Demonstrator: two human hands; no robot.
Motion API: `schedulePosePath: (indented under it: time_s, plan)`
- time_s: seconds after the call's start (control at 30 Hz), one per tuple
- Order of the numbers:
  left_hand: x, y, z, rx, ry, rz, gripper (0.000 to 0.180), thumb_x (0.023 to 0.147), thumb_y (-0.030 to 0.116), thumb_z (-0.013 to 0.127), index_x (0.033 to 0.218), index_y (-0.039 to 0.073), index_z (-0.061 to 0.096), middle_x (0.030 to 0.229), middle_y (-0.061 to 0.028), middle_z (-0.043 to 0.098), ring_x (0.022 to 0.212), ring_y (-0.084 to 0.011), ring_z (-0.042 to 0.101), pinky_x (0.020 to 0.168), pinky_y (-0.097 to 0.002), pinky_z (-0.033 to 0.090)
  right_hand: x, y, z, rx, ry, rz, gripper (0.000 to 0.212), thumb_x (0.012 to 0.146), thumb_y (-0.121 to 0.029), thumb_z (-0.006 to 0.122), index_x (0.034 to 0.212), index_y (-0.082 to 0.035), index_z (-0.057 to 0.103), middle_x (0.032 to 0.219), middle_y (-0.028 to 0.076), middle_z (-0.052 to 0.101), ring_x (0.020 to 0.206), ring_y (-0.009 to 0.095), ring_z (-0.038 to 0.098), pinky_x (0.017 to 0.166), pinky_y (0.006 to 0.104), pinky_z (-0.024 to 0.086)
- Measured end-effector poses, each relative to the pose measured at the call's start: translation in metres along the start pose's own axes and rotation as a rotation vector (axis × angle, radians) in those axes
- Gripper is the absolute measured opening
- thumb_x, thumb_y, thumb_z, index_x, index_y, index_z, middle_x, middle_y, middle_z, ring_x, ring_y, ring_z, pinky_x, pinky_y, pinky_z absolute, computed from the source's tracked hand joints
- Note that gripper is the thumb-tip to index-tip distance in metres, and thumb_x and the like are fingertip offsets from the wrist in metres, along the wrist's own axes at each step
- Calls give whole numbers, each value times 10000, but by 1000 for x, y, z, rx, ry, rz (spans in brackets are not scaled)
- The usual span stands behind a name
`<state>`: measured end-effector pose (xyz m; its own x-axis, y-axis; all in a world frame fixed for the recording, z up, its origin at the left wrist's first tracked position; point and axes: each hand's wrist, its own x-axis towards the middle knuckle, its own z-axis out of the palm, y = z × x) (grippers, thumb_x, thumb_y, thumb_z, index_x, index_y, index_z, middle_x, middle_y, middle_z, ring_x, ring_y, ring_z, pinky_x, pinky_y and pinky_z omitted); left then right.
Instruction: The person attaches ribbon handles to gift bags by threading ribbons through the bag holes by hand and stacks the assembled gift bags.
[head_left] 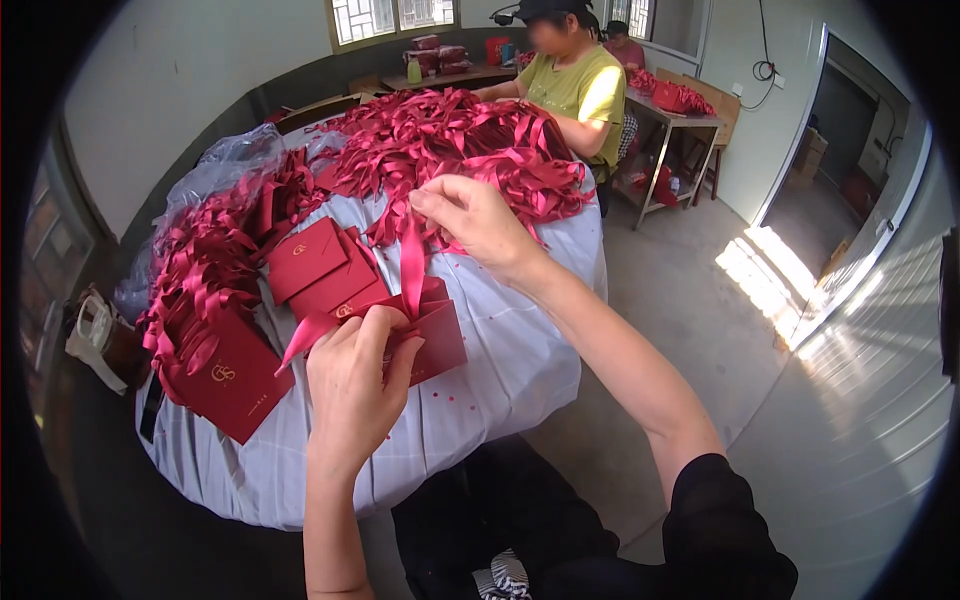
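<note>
A small dark red paper gift bag [440, 340] rests on the cloth-covered table in front of me. My left hand [352, 375] is closed at its upper edge, pinching a pinkish-red ribbon [413, 265]; one tail of it sticks out to the left past my knuckles. Raised above the bag, my right hand [478, 222] has thumb and forefinger together at the ribbon's upper end, so the strip runs upright between both hands. Just behind lie flat red bags [312, 258], partly overlapping. My left fingers hide where the ribbon meets the bag.
A stack of ribboned red bags [225, 375] lies at the left, by clear plastic wrap [235, 165]. A large heap of ribboned bags [450, 140] covers the table's far side. Across it sits a person in a yellow-green shirt [575, 95]. A metal table [690, 120] stands beyond.
</note>
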<state>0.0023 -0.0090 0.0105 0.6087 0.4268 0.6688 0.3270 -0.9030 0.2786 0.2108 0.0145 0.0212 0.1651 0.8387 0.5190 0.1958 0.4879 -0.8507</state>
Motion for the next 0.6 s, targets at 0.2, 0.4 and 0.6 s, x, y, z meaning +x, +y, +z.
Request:
schedulePosePath:
  time_s: [0.2, 0.4, 0.6]
  plan:
    - [-1, -1, 0, 43, 60, 31, 171, 739, 36, 696, 831, 32, 551, 678, -90, 590, 613, -250, 572, 559, -352, 418, -34, 8, -19, -204, -135, 268, 788, 938, -653, 205, 716, -48, 658, 727, 38, 651, 643, 103, 566, 572, 250, 425]
    - [1, 0, 2, 53, 79, 46, 160, 736, 36, 699, 814, 43, 560, 632, -77, 564, 591, -246, 555, 540, -355, 416, -66, 9, -8, -196, -173, 295, 809, 932, -655, 287, 845, 42, 689, 755, 89, 665, 686, 156, 587, 648, 297, 454]
    - [7, 0, 5, 68, 87, 49, 154, 744, 43, 696, 811, 46, 558, 625, -74, 550, 569, -238, 538, 528, -359, 404, -49, 5, 2, 159, -248, 209, 336, 952, -309, 559, 1073, -4, 630, 965, 3, 638, 872, 69, 566, 761, 212, 432]
